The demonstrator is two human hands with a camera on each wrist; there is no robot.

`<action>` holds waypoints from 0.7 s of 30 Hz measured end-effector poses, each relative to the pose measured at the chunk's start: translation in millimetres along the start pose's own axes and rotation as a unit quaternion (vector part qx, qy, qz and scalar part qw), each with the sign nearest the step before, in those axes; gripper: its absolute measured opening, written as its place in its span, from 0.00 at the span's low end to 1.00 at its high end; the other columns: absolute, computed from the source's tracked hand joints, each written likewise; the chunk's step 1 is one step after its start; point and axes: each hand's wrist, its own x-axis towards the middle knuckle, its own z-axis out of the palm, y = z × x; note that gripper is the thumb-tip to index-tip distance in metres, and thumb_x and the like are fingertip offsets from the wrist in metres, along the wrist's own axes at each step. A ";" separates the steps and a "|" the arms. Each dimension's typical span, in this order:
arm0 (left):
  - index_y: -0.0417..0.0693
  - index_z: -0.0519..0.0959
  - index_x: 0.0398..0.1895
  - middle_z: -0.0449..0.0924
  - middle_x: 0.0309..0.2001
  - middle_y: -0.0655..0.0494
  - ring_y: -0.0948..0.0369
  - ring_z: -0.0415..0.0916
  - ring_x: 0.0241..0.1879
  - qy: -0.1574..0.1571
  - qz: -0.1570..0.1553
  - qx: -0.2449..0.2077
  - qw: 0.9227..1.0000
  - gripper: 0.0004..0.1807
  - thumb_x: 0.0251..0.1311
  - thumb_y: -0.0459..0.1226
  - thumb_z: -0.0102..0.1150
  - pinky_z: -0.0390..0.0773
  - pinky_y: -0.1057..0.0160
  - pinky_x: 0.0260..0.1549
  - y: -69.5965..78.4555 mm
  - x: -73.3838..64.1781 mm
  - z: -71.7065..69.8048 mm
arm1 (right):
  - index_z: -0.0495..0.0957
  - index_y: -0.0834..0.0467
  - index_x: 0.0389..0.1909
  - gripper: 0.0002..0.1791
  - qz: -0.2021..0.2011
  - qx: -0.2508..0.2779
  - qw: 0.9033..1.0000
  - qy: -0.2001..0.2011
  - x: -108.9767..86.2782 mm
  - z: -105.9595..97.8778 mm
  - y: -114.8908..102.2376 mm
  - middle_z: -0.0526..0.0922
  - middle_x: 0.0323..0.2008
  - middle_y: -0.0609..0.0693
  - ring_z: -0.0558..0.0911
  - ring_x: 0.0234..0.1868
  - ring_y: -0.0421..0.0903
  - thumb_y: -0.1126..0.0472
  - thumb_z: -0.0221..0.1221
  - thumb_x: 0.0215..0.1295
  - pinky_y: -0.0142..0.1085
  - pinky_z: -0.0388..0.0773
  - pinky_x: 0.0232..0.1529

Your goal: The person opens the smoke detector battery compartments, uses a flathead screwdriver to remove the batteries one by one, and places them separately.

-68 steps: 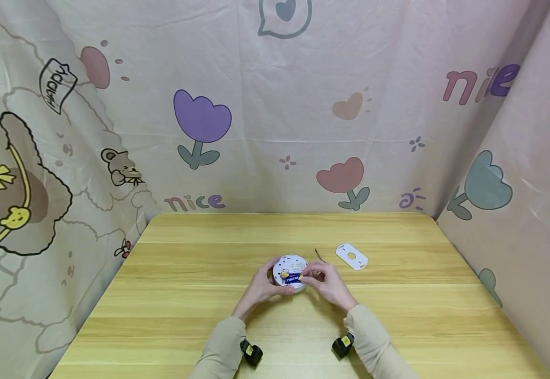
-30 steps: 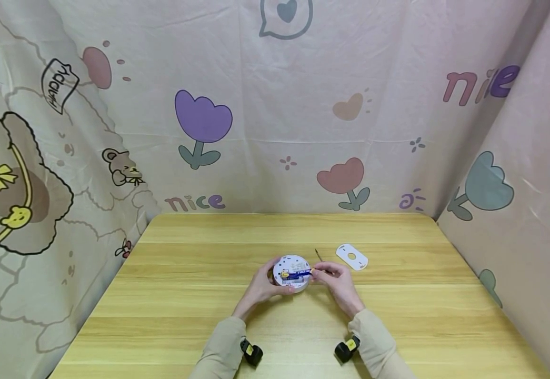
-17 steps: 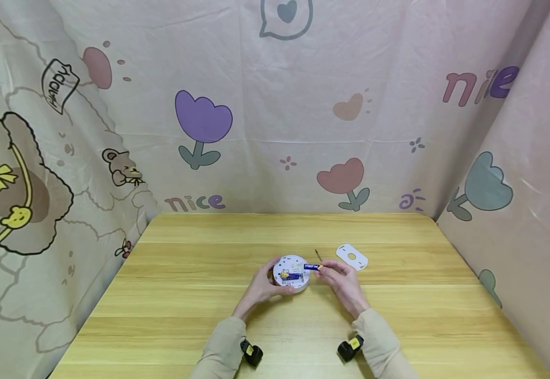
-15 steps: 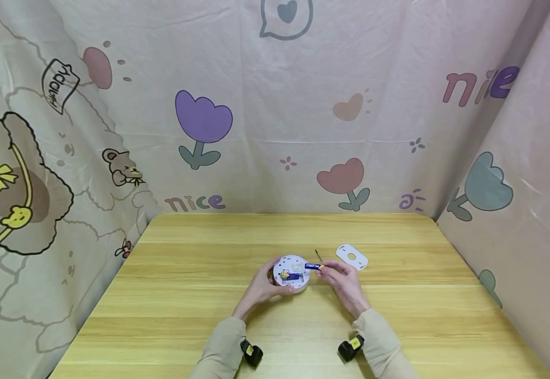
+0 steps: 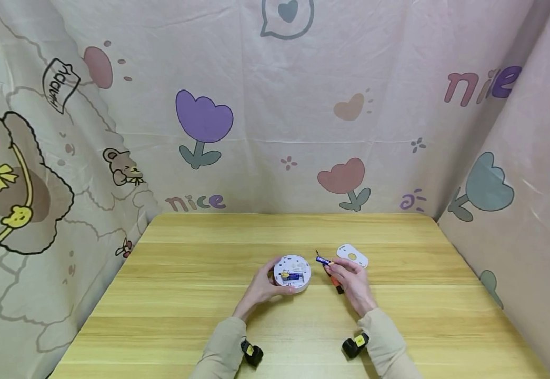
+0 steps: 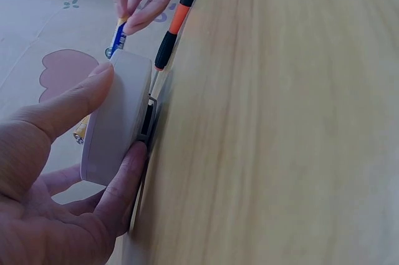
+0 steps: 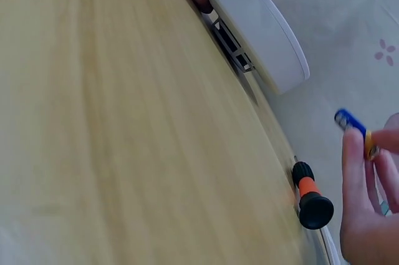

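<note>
My left hand (image 5: pixel 261 284) grips a round white smoke alarm (image 5: pixel 300 267) by its rim, its printed back facing up. A blue battery with a yellow end (image 5: pixel 293 276) lies in the alarm's compartment; that yellow end (image 6: pixel 81 131) juts past the face in the left wrist view. My right hand (image 5: pixel 354 284) pinches another blue and yellow battery (image 5: pixel 324 261) between thumb and fingertips, to the right of the alarm. In the right wrist view this battery (image 7: pixel 351 120) is held up in the air, apart from the white alarm body (image 7: pixel 259 37).
A screwdriver (image 5: pixel 336 283) with an orange and black handle lies on the wooden table (image 5: pixel 199 263), partly under my right hand in the head view. Behind that hand lies a flat white plate (image 5: pixel 345 249) with a round hole. A patterned curtain (image 5: pixel 275 116) closes off the back.
My right hand has drawn one battery out of the alarm and carried it right, over the screwdriver, whose handle now shows. The left hand and alarm have stayed in place.
</note>
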 end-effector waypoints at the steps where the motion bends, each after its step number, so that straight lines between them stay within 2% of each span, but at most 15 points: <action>1: 0.44 0.56 0.65 0.61 0.63 0.41 0.46 0.62 0.60 0.000 0.000 0.001 1.000 0.54 0.30 0.44 0.74 0.65 0.48 0.59 -0.2 0.1 0.1 | 0.68 0.75 0.48 0.21 -0.002 -0.007 1.000 0.017 0.4 -0.5 0.7 0.84 0.32 0.52 0.84 0.37 0.45 0.72 0.58 0.52 0.34 0.78 0.47; 5: 0.45 0.56 0.65 0.60 0.63 0.41 0.45 0.61 0.61 0.002 -0.001 0.003 1.000 0.54 0.30 0.44 0.74 0.64 0.48 0.60 -0.4 0.3 0.3 | 0.67 0.76 0.50 0.26 -0.009 -0.047 0.995 0.092 1.5 -2.2 3.5 0.85 0.29 0.49 0.84 0.35 0.43 0.72 0.61 0.49 0.32 0.80 0.44; 10: 0.45 0.56 0.65 0.60 0.63 0.41 0.45 0.61 0.61 0.001 -0.005 0.001 1.000 0.54 0.29 0.44 0.74 0.64 0.47 0.60 -0.4 0.6 0.4 | 0.72 0.73 0.46 0.24 -0.021 -0.138 0.977 0.159 1.7 -3.7 5.1 0.83 0.25 0.41 0.82 0.28 0.36 0.68 0.65 0.45 0.28 0.81 0.36; 12: 0.46 0.56 0.65 0.60 0.63 0.40 0.45 0.61 0.61 0.000 -0.007 0.000 1.000 0.55 0.29 0.44 0.74 0.64 0.48 0.60 -0.2 0.6 0.5 | 0.74 0.71 0.43 0.23 -0.024 -0.173 0.969 0.174 1.5 -4.3 5.1 0.82 0.24 0.39 0.81 0.26 0.34 0.67 0.66 0.44 0.26 0.80 0.33; 21: 0.46 0.56 0.65 0.60 0.64 0.41 0.45 0.60 0.61 0.002 -0.010 0.004 1.000 0.54 0.29 0.45 0.74 0.63 0.46 0.60 0.6 0.4 0.4 | 0.78 0.68 0.40 0.21 -0.016 -0.253 0.947 0.198 1.2 -9.1 4.7 0.81 0.23 0.38 0.79 0.26 0.31 0.65 0.68 0.42 0.22 0.78 0.30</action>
